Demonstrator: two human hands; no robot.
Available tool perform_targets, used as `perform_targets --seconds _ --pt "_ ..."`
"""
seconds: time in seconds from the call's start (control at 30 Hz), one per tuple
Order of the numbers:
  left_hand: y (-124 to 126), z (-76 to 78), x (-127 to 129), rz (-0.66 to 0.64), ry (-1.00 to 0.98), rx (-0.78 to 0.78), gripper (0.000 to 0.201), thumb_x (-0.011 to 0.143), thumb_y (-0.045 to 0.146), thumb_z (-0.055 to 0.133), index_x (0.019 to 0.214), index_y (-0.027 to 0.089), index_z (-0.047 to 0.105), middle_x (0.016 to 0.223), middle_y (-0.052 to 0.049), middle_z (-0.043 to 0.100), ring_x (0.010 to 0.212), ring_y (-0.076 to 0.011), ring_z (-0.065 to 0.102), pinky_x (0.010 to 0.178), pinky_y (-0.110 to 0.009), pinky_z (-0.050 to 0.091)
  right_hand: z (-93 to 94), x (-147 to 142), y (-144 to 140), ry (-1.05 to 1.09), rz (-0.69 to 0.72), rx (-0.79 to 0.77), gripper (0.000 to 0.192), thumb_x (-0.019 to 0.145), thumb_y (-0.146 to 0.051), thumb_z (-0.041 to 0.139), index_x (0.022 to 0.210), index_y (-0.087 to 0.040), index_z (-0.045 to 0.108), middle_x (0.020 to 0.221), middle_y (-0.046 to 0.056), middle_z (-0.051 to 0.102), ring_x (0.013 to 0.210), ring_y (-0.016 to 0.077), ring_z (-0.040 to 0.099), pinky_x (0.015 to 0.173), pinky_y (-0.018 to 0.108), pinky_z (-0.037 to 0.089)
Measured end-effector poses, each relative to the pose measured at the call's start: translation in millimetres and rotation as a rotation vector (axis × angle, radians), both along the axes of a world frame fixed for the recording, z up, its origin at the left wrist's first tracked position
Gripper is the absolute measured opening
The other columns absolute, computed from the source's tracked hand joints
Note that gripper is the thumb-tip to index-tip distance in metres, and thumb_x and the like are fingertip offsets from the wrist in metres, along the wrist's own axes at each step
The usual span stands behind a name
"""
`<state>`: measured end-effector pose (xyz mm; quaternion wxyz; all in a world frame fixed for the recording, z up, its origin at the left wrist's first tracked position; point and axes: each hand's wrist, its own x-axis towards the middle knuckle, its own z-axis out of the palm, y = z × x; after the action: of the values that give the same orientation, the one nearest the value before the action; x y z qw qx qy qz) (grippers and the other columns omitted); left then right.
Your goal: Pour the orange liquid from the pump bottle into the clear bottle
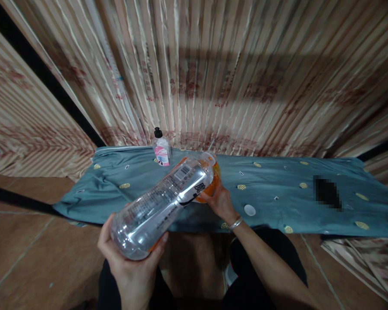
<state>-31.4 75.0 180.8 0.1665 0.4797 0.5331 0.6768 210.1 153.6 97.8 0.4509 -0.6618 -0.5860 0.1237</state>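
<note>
A large clear bottle [161,206] is held slantwise above the near middle of the table, its base near and left, its neck far and right. Black print and a barcode show on its side. The left hand [127,269] is curled around the base from below, fingers on the left and thumb on the right, spread about as wide as the bottle. The right hand [219,201] is bent around an orange container [214,183] just beside the clear bottle's upper end, fingers partly hidden behind it. The clear bottle's neck overlaps the top of the container in view, so I cannot be sure whether the two touch. A silvery bracelet [236,223] circles the right wrist.

To the right of that wrist, a white disc [249,210] lies on the teal patterned cloth [271,181] covering the table. Far left of the hands stands a pink-labelled bottle [161,150] with a black cap. At the right lies a dark pixelated patch [327,192]. A pleated curtain [197,77] hangs along the far side, and brown floor [16,245] shows at near left.
</note>
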Motion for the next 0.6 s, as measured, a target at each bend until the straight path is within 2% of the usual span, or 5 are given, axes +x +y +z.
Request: perform_targets --seconds 0.13,0.4,0.6 --pt "0.3 -1.4 -4.4 -0.031 0.036 -0.016 0.103 0.044 0.023 0.102 0.135 0.021 0.054 0.134 -0.013 0.065 0.117 -0.0279 0.069 0.093 -0.037 0.062 0.8 -0.8 0.2 0.002 0.000 0.027 0.075 0.086 -0.049 0.077 0.150 -0.018 0.052 0.124 0.018 0.080 0.109 0.0349 0.080 0.092 0.049 0.065" --pt "-0.8 2.8 0.8 -0.014 -0.008 -0.001 0.098 0.047 0.024 0.101 0.134 0.020 0.055 0.136 -0.014 0.063 0.121 -0.0281 0.066 0.100 -0.039 0.059 0.0 -0.6 0.3 0.014 0.010 0.030 0.074 0.087 -0.047 0.077 0.150 -0.019 0.053 0.125 0.017 0.080 0.110 0.0348 0.080 0.093 0.051 0.066" --pt "-0.3 6.1 1.5 -0.005 -0.027 -0.018 0.099 0.045 0.025 0.101 0.133 0.020 0.056 0.135 -0.014 0.063 0.119 -0.0291 0.067 0.097 -0.040 0.060 1.6 -1.6 0.5 0.041 0.022 0.030 0.075 0.084 -0.044 0.079 0.150 -0.018 0.053 0.125 0.019 0.080 0.110 0.0370 0.079 0.093 0.053 0.066"
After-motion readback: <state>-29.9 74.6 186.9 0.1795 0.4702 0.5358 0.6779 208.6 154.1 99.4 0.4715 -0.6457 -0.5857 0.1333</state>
